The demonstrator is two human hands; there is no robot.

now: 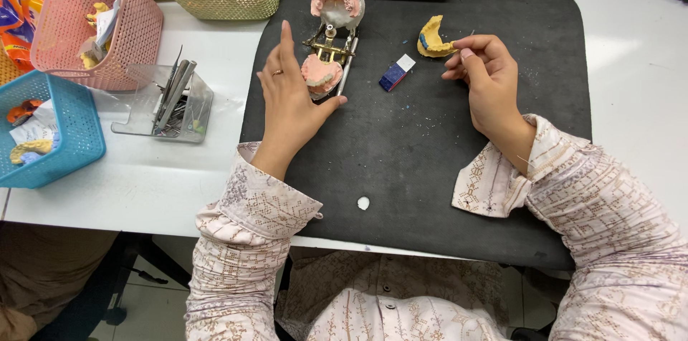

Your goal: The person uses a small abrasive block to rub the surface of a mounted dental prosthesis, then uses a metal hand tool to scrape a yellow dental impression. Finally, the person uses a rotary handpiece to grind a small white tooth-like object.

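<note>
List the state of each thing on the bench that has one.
Dental articulator: hinged open, upper cast tipped back.
Left hand: open, resting against the articulator's lower cast.
Right hand: fingertips pinched beside the yellow jaw cast; grip unclear.
Blue and white block: lying flat, untouched.

Matt, speckled black mat [430, 169] on a smooth white table [631, 83]. Brass-coloured metal articulator [330, 43] carries chalky pink casts; perforated plastic baskets [93, 22] alongside.

Dental lab bench: white worktop [179, 183] with black mat [430, 154], hinged articulator [330, 32] holding pink-and-plaster jaw casts, yellow jaw cast [432, 36], instrument tray [172, 101] (baskets of further casts alongside).
</note>
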